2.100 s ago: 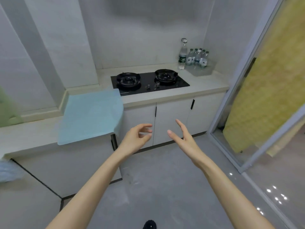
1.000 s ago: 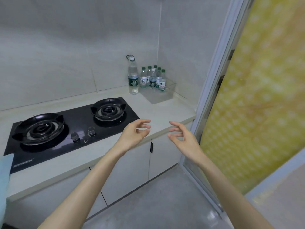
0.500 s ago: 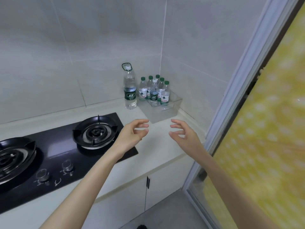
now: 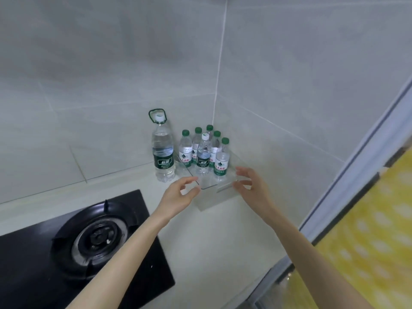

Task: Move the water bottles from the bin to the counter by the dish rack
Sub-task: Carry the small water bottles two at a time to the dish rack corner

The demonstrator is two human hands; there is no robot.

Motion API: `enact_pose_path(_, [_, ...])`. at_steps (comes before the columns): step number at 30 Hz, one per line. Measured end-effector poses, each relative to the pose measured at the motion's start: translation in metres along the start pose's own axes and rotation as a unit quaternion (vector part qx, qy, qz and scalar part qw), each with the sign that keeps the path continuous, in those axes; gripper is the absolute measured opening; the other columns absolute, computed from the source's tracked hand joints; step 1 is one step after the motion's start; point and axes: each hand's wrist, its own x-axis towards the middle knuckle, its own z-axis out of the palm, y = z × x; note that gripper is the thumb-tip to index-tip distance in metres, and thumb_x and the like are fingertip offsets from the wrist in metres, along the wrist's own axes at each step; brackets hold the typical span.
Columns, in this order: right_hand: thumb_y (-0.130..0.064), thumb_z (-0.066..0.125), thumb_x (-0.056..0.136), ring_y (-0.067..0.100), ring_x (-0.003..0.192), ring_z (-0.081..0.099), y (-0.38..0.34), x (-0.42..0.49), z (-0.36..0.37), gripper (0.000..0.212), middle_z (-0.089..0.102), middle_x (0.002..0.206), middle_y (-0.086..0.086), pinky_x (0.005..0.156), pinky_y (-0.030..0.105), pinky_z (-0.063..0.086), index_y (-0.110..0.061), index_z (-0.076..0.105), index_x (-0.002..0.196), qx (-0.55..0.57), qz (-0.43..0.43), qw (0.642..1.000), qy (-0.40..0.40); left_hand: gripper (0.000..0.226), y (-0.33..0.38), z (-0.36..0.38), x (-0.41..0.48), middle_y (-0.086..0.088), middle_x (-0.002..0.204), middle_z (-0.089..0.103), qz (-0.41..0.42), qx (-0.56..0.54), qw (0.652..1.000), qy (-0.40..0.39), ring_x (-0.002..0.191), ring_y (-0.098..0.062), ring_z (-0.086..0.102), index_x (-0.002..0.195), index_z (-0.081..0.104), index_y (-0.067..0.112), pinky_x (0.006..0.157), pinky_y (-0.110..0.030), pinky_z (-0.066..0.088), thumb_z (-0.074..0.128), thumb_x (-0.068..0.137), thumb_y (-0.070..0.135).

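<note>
Left hand (image 4: 181,195) is at the near left corner of the bin (image 4: 210,198), thumb and forefinger apart, fingers loosely curled, holding nothing. Right hand (image 4: 251,186) is at the near right corner, fingers spread and slack, likewise holding nothing; contact with the bin wall cannot be told. Bin is clear and sits on the bench (image 4: 214,239) in the wall corner. Six small bottles (image 4: 221,160) stand upright inside it, five green-capped, one white-capped. Big bottle (image 4: 163,152) stands upright on the bench just left of the bin. Hob (image 4: 89,237) lies at the near left
</note>
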Motion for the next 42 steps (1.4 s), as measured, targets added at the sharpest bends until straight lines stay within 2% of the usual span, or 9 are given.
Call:
enact_pose_path(3, [-0.01, 0.061, 0.092, 0.018, 0.104, 0.057, 0.01, 0.045, 0.005, 0.037, 0.056, 0.126, -0.003, 0.088, 0.024, 0.043, -0.017, 0.053, 0.128, 0.01, 0.012, 1.0, 0.005, 0.038, -0.011, 0.008, 0.03, 0.012, 0.129, 0.052, -0.001, 0.043, 0.999, 0.013, 0.118, -0.005, 0.044, 0.129, 0.057, 0.024, 0.098, -0.019, 0.032, 0.061, 0.092, 0.029])
enact_pose_path(7, [-0.016, 0.061, 0.091, 0.017, 0.114, 0.056, 0.028, 0.107, 0.014, 0.04, 0.054, 0.129, -0.005, 0.103, 0.037, 0.043, -0.022, 0.052, 0.129, -0.009, 0.024, 1.0, 0.01, 0.047, -0.028, 0.021, 0.066, 0.003, 0.142, 0.048, -0.006, 0.099, 0.995, 0.034, 0.133, -0.012, 0.041, 0.136, 0.051, 0.017, 0.098, -0.01, 0.023, 0.061, 0.092, 0.028])
enact_pose_path(9, [-0.013, 0.06, 0.09, 0.019, 0.118, 0.053, 0.04, 0.137, 0.021, 0.04, 0.053, 0.125, -0.005, 0.105, 0.037, 0.04, -0.019, 0.052, 0.129, -0.016, 0.01, 1.0, 0.006, 0.05, -0.037, 0.028, 0.085, -0.001, 0.146, 0.046, -0.002, 0.134, 0.99, 0.033, 0.137, -0.015, 0.038, 0.139, 0.048, 0.016, 0.105, -0.014, 0.021, 0.06, 0.092, 0.03])
enact_pose_path(13, [-0.007, 0.06, 0.087, 0.019, 0.114, 0.055, 0.068, 0.194, 0.033, 0.043, 0.057, 0.129, 0.001, 0.086, 0.018, 0.037, -0.014, 0.052, 0.129, -0.008, 0.014, 1.0, 0.015, 0.057, -0.053, 0.046, 0.116, -0.005, 0.155, 0.032, -0.024, 0.19, 0.98, 0.047, 0.146, -0.022, 0.023, 0.145, 0.039, 0.017, 0.117, -0.03, 0.016, 0.056, 0.094, 0.036])
enact_pose_path(17, [-0.003, 0.061, 0.084, 0.023, 0.121, 0.054, 0.092, 0.242, 0.046, 0.052, 0.056, 0.125, -0.005, 0.104, 0.03, 0.04, -0.014, 0.05, 0.133, 0.0, 0.004, 1.0, 0.001, 0.068, -0.064, 0.065, 0.132, 0.009, 0.16, 0.014, -0.08, 0.272, 0.958, 0.039, 0.149, -0.023, -0.005, 0.151, 0.026, 0.026, 0.117, -0.044, 0.019, 0.042, 0.093, 0.057])
enact_pose_path(22, [-0.003, 0.064, 0.086, 0.021, 0.122, 0.054, 0.109, 0.28, 0.059, 0.049, 0.057, 0.135, 0.006, 0.087, 0.001, 0.026, -0.008, 0.052, 0.133, -0.032, -0.042, 0.999, 0.004, 0.073, -0.08, 0.074, 0.136, 0.016, 0.16, 0.002, -0.106, 0.35, 0.93, 0.03, 0.149, -0.02, -0.011, 0.152, 0.018, 0.03, 0.119, -0.046, 0.015, 0.038, 0.09, 0.064])
enact_pose_path(30, [-0.011, 0.073, 0.082, 0.019, 0.097, 0.065, 0.131, 0.296, 0.065, 0.036, 0.07, 0.111, 0.004, 0.083, 0.013, 0.041, -0.012, 0.065, 0.117, -0.031, -0.12, 0.992, 0.024, 0.07, -0.088, 0.078, 0.134, 0.023, 0.158, 0.001, -0.109, 0.314, 0.942, 0.052, 0.149, -0.011, -0.006, 0.15, 0.019, 0.036, 0.118, -0.045, 0.011, 0.045, 0.09, 0.06])
enact_pose_path(37, [-0.016, 0.077, 0.079, 0.014, 0.094, 0.068, 0.116, 0.286, 0.055, 0.037, 0.071, 0.101, -0.008, 0.09, 0.041, 0.054, -0.022, 0.067, 0.113, 0.034, -0.116, 0.992, -0.024, 0.084, -0.085, 0.075, 0.137, 0.018, 0.159, 0.002, -0.113, 0.309, 0.944, 0.021, 0.149, -0.011, -0.002, 0.152, 0.019, 0.03, 0.119, -0.044, 0.012, 0.04, 0.081, 0.069])
enact_pose_path(42, [-0.018, 0.077, 0.079, 0.005, 0.095, 0.069, 0.055, 0.259, 0.038, 0.034, 0.072, 0.101, -0.018, 0.089, 0.034, 0.055, -0.039, 0.066, 0.104, 0.106, -0.146, 0.979, -0.092, 0.095, -0.06, 0.055, 0.138, 0.011, 0.16, 0.012, -0.098, 0.249, 0.963, 0.028, 0.149, -0.01, 0.003, 0.152, 0.015, 0.03, 0.121, -0.038, 0.009, 0.045, 0.075, 0.076])
